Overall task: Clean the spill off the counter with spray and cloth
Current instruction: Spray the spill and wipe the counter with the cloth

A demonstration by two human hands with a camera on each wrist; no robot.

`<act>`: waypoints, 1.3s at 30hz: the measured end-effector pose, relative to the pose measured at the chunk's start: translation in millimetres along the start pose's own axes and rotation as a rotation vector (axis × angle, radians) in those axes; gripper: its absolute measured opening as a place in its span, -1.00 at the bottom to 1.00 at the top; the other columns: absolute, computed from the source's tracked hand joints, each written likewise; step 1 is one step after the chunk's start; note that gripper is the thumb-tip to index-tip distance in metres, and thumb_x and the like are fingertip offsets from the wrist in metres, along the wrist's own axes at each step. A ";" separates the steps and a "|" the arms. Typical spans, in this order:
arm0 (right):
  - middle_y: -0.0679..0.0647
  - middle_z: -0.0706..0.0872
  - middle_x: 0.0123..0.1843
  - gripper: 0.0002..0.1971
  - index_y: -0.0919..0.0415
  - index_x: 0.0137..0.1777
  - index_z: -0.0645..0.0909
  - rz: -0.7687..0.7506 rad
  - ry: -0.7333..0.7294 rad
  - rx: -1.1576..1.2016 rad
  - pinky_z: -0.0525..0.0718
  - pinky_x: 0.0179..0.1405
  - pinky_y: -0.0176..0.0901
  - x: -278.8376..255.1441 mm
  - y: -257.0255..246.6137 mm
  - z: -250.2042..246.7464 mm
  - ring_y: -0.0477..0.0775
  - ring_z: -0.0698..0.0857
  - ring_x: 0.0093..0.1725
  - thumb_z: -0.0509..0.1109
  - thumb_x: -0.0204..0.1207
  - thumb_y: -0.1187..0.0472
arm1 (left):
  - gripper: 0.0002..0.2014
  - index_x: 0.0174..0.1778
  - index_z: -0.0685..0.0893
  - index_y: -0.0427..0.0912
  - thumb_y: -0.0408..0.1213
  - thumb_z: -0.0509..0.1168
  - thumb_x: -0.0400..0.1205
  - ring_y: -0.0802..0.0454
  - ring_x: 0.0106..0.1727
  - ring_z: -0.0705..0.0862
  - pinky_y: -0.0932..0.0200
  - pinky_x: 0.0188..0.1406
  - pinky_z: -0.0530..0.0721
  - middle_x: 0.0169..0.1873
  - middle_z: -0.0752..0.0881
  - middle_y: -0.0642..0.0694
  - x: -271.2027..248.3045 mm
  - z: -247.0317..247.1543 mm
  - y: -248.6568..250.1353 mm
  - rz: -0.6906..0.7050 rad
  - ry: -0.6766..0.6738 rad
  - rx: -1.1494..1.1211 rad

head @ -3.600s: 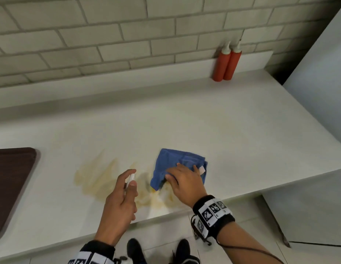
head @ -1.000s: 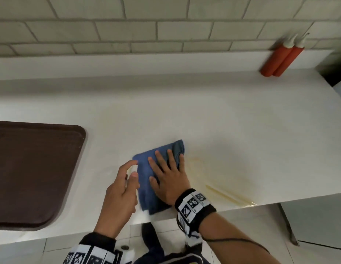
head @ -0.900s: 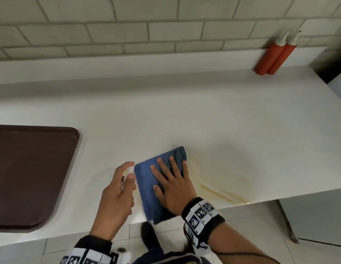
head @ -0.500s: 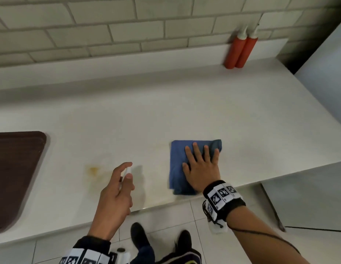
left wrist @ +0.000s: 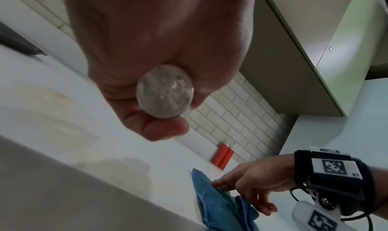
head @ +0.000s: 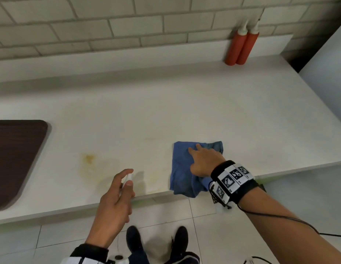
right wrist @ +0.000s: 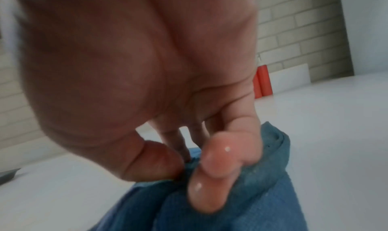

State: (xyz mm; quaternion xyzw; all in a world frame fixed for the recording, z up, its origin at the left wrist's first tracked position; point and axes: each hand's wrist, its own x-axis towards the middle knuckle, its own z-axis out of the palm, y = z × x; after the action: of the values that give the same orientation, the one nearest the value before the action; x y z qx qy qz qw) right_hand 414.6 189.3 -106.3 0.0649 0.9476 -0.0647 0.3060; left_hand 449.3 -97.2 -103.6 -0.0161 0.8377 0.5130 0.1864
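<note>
A yellowish spill stain (head: 88,159) marks the white counter (head: 165,111) near its front edge, with faint streaks to its right. My left hand (head: 118,189) hovers at the counter edge and grips a small clear spray bottle (left wrist: 164,91), its nozzle (head: 128,177) under the forefinger. To the right lies a blue cloth (head: 181,168), hanging slightly over the edge. My right hand (head: 201,161) is on top of it. In the right wrist view the thumb (right wrist: 155,164) and curled fingers (right wrist: 210,176) pinch a fold of the cloth (right wrist: 252,201).
A dark brown tray (head: 17,159) lies on the counter at the far left. Two red squeeze bottles (head: 240,46) stand against the brick wall at the back right. A pale cabinet side (head: 327,73) bounds the counter on the right.
The right hand has swept the cloth from the left to the right across the spill, leaving a smaller stain. Its flat fingers have now curled into the cloth. The left hand still holds the bottle.
</note>
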 end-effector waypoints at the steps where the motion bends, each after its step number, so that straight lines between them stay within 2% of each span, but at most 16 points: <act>1: 0.20 -0.01 0.75 -0.27 0.09 0.71 0.05 0.004 -0.010 -0.014 0.58 0.25 0.16 -1.2 -0.3 0.5 0.40 0.46 0.47 0.24 0.58 0.06 | -0.69 0.38 0.54 0.45 -0.07 0.11 0.82 0.00 -0.44 0.56 0.15 -0.48 0.66 -0.15 0.68 -0.14 -0.4 -1.3 -0.7 0.004 -0.003 -0.006; 6: 0.10 -0.38 0.74 0.06 -0.07 0.70 -0.36 0.048 -0.176 -0.202 0.58 0.33 0.13 -10.2 7.3 14.0 0.38 0.42 0.52 0.45 0.52 0.06 | -0.69 0.36 0.56 0.45 -0.09 0.13 0.82 -0.01 -0.44 0.56 0.11 -0.49 0.68 -0.13 0.69 -0.12 6.1 -17.4 -2.2 0.021 -0.021 -0.022; 9: 0.04 -0.41 0.73 0.04 -0.16 0.69 -0.35 0.078 -0.265 -0.177 0.61 0.30 0.09 -18.3 16.4 3.8 0.35 0.42 0.53 0.42 0.53 0.11 | -0.69 0.39 0.55 0.41 -0.10 0.13 0.82 0.01 -0.45 0.57 0.12 -0.49 0.69 -0.13 0.70 -0.11 11.5 -31.7 -8.8 0.031 -0.025 -0.014; 11: 0.03 -0.27 0.76 -0.08 -0.16 0.72 -0.14 0.087 -0.198 -0.072 0.59 0.29 0.06 -22.9 19.5 -1.9 0.30 0.43 0.52 0.39 0.52 0.14 | -0.69 0.40 0.55 0.40 -0.10 0.13 0.82 0.01 -0.46 0.56 0.13 -0.50 0.68 -0.13 0.70 -0.11 14.8 -39.0 -13.8 0.030 -0.033 -0.016; 13: 0.07 0.07 0.72 -0.29 -0.07 0.66 0.17 0.085 0.029 0.062 0.54 0.24 0.04 -25.1 17.0 -0.9 0.24 0.43 0.50 0.35 0.53 0.14 | -0.69 0.40 0.55 0.40 -0.08 0.14 0.82 0.02 -0.48 0.55 0.12 -0.51 0.67 -0.13 0.70 -0.11 18.7 -44.8 -16.8 0.028 -0.055 -0.018; 15: 0.05 0.38 0.52 -0.53 -0.01 0.51 0.41 0.082 0.279 0.199 0.51 0.08 -0.06 -26.2 7.0 6.9 0.17 0.50 0.38 0.29 0.59 0.12 | -0.70 0.40 0.55 0.42 -0.06 0.13 0.81 0.01 -0.48 0.55 0.12 -0.52 0.66 -0.13 0.71 -0.11 22.2 -49.7 -17.4 0.038 -0.083 -0.012; 18: 0.05 0.51 0.37 -0.67 0.02 0.39 0.53 0.078 0.363 0.230 0.57 0.16 -0.01 -22.2 -11.4 27.6 0.16 0.51 0.34 0.26 0.65 0.05 | -0.70 0.38 0.55 0.44 -0.05 0.12 0.82 0.01 -0.47 0.55 0.14 -0.53 0.67 -0.13 0.71 -0.10 27.2 -55.8 -15.8 0.059 -0.115 -0.002; 23: -0.01 0.41 0.50 -0.48 -0.09 0.53 0.37 0.146 0.299 0.167 0.58 0.26 0.03 -24.3 -13.4 42.5 0.18 0.42 0.42 0.37 0.58 0.05 | -0.70 0.33 0.56 0.47 -0.08 0.12 0.83 -0.01 -0.48 0.56 0.15 -0.55 0.65 -0.15 0.71 -0.11 34.2 -64.0 -11.0 0.065 -0.154 0.009; 26: -0.07 0.18 0.64 -0.14 -0.16 0.65 0.14 0.157 0.102 0.101 0.60 0.27 0.09 -31.3 -9.1 39.1 0.26 0.33 0.49 0.52 0.41 0.09 | -0.70 0.34 0.56 0.47 -0.07 0.11 0.82 0.00 -0.49 0.55 0.16 -0.55 0.66 -0.14 0.71 -0.11 34.6 -68.2 -12.6 0.070 -0.159 0.022; 28: -0.14 0.01 0.70 0.02 -0.20 0.67 0.00 0.153 -0.002 0.112 0.56 0.35 0.17 -33.4 -5.2 40.3 0.28 0.30 0.55 0.57 0.32 -0.06 | -0.70 0.34 0.56 0.45 -0.08 0.12 0.83 0.01 -0.48 0.56 0.16 -0.55 0.66 -0.14 0.71 -0.11 34.2 -69.4 -14.8 0.070 -0.153 0.015; 30: -0.18 -0.03 0.72 0.02 -0.23 0.67 0.00 0.146 -0.019 0.231 0.48 0.44 0.20 -33.0 -2.8 40.2 0.21 0.31 0.60 0.48 0.28 -0.35 | -0.70 0.34 0.57 0.46 -0.09 0.12 0.83 0.01 -0.47 0.56 0.14 -0.55 0.67 -0.15 0.71 -0.11 33.0 -69.9 -17.0 0.066 -0.156 0.010; 31: -0.17 0.03 0.72 -0.04 -0.23 0.66 0.06 0.159 0.015 0.301 0.46 0.46 0.17 -31.5 -3.1 38.5 0.16 0.33 0.60 0.40 0.31 -0.42 | -0.69 0.33 0.56 0.47 -0.09 0.12 0.83 0.02 -0.47 0.55 0.12 -0.54 0.67 -0.14 0.70 -0.10 32.1 -70.4 -18.1 0.063 -0.160 0.009; 32: -0.14 0.13 0.71 -0.12 -0.22 0.66 0.12 0.177 0.069 0.320 0.46 0.47 0.14 -28.7 -4.5 37.4 0.13 0.35 0.59 0.33 0.38 -0.44 | -0.69 0.33 0.56 0.49 -0.08 0.12 0.83 0.03 -0.46 0.56 0.12 -0.52 0.67 -0.14 0.70 -0.10 31.1 -71.0 -19.3 0.059 -0.163 0.012; 35: -0.01 0.33 0.64 -0.33 -0.13 0.63 0.25 0.202 0.272 0.106 0.37 0.49 0.19 -17.6 -14.8 40.2 0.18 0.29 0.58 0.14 0.57 -0.37 | -0.69 0.34 0.54 0.51 -0.05 0.11 0.82 0.06 -0.47 0.57 0.15 -0.50 0.69 -0.12 0.71 -0.08 28.5 -73.4 -22.9 0.059 -0.161 0.024; 37: 0.04 0.31 0.63 -0.35 -0.05 0.62 0.26 0.210 0.339 0.069 0.27 0.56 0.26 -10.3 -23.6 52.5 0.21 0.21 0.61 0.08 0.61 -0.33 | -0.70 0.35 0.53 0.51 -0.04 0.10 0.82 0.08 -0.48 0.58 0.16 -0.50 0.69 -0.11 0.72 -0.06 28.4 -76.1 -24.2 0.067 -0.148 0.022; 39: 0.10 0.21 0.69 -0.25 0.05 0.68 0.17 0.217 0.331 0.086 0.13 0.61 0.37 -4.4 -32.3 69.5 0.27 0.08 0.69 -0.08 0.60 -0.38 | -0.70 0.36 0.52 0.51 -0.02 0.10 0.82 0.11 -0.49 0.58 0.16 -0.48 0.69 -0.11 0.72 -0.05 29.8 -80.6 -25.6 0.074 -0.129 0.021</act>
State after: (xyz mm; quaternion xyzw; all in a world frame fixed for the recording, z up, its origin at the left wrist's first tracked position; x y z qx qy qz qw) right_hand 452.6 145.9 -157.0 0.1897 0.9687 -0.0603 0.1483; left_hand 403.4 -174.2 -102.6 0.0499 0.8294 0.5106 0.2211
